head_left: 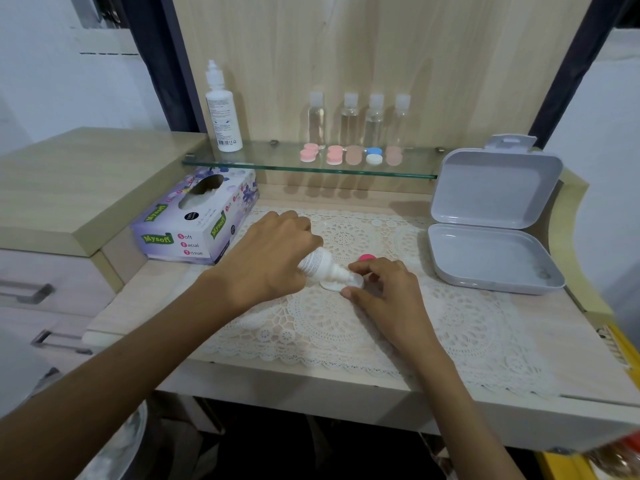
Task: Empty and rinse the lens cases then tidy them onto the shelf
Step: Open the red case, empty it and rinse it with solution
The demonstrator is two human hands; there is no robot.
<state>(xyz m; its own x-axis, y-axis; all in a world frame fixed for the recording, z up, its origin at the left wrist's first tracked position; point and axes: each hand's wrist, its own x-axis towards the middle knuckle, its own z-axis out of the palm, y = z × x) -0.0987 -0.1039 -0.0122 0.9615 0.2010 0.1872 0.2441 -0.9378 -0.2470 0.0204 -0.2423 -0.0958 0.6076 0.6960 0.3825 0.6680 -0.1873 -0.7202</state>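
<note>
My left hand [273,258] grips a small white solution bottle [320,264], tilted so its nozzle points down to the right. The nozzle meets a white lens case [355,282] lying on the lace mat [450,323]. My right hand [384,289] pinches that case between thumb and fingers. A white cap [329,285] lies beside the nozzle, and a pink cap [367,258] sits just behind my right hand. On the glass shelf [270,161] stand several closed lens cases: pink ones [309,152], beige ones [353,155] and a blue-and-white one [374,156].
A tall white solution bottle [221,109] stands at the shelf's left end, with several clear travel bottles [349,116] behind the cases. A tissue box [197,220] lies at the left of the mat. An open grey plastic box [491,230] sits at the right.
</note>
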